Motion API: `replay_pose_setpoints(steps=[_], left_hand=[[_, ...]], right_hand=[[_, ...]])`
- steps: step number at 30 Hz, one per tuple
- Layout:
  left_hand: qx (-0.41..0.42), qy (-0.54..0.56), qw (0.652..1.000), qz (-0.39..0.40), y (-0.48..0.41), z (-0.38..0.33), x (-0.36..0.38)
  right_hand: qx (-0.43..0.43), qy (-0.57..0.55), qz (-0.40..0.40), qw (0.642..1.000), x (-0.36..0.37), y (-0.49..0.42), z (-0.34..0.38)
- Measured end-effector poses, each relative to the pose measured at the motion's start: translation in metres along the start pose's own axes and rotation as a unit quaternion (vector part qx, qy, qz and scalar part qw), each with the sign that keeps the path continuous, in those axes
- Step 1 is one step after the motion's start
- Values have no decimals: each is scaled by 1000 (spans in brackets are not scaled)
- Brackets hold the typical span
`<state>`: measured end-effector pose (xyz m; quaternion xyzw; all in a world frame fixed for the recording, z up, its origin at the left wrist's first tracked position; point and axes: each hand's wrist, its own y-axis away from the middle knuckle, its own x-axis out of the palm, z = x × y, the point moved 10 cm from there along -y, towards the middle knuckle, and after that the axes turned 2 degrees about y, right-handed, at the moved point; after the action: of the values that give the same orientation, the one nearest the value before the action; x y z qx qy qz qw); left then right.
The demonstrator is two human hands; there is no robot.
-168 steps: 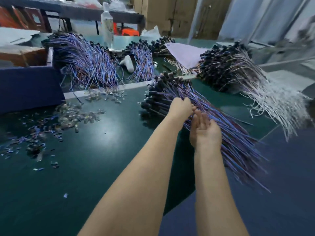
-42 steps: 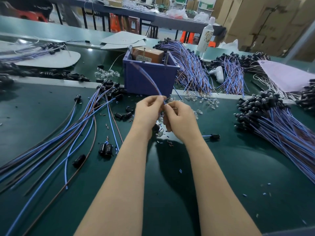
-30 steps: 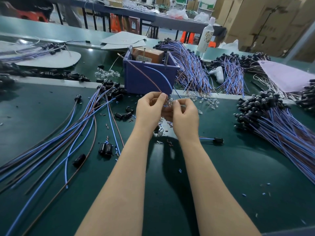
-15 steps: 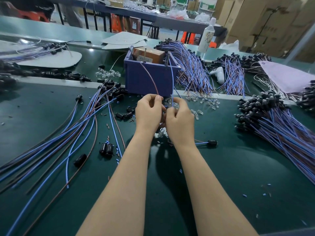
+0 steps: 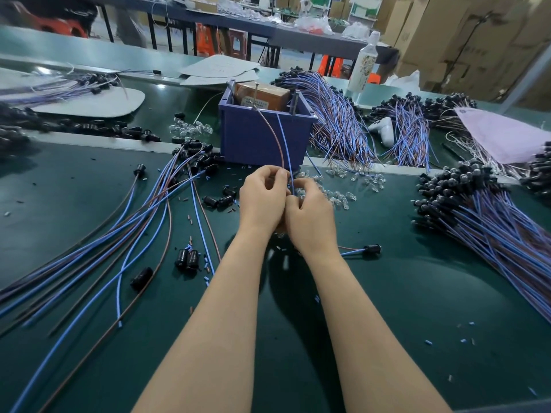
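Note:
My left hand (image 5: 262, 198) and my right hand (image 5: 310, 216) meet over the green table (image 5: 387, 293), just in front of a purple bin (image 5: 262, 135). My left hand pinches a brown wire (image 5: 272, 135) between thumb and forefinger. My right hand pinches a blue wire (image 5: 284, 144) beside it. Both wires rise upward from the fingers. A black socket (image 5: 372, 249) on the lower end of the wires lies on the table to the right of my right wrist. What is inside my palms is hidden.
Loose blue and brown wires (image 5: 119, 234) with black caps fan across the left. A big bundle of finished wires (image 5: 492, 222) lies at right. Small clear bulbs (image 5: 343, 198) are scattered behind my hands. More bundles (image 5: 337, 120), a white bottle (image 5: 363, 67) and a paper sheet (image 5: 501, 135) sit farther back.
Earlier I was at the right-hand bundle; since then I face the purple bin. Over the last second the two held wires swung from leaning left to standing nearly upright, and my hands closed together.

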<state>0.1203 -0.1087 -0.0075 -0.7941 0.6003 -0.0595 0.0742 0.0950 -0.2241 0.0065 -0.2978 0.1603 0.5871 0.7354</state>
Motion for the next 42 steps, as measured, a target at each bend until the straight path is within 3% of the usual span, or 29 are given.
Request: replay_pose_setpoints(steps=[16, 34, 42], left_hand=[[25, -27, 999, 4, 1, -5, 3], [25, -42, 999, 3, 3, -8, 3], [28, -55, 998, -2, 3, -9, 2]], right_hand=[[56, -29, -18, 998, -5, -1, -12], [55, -42, -60, 996, -15, -1, -12], [41, -38, -29, 998, -8, -5, -13]])
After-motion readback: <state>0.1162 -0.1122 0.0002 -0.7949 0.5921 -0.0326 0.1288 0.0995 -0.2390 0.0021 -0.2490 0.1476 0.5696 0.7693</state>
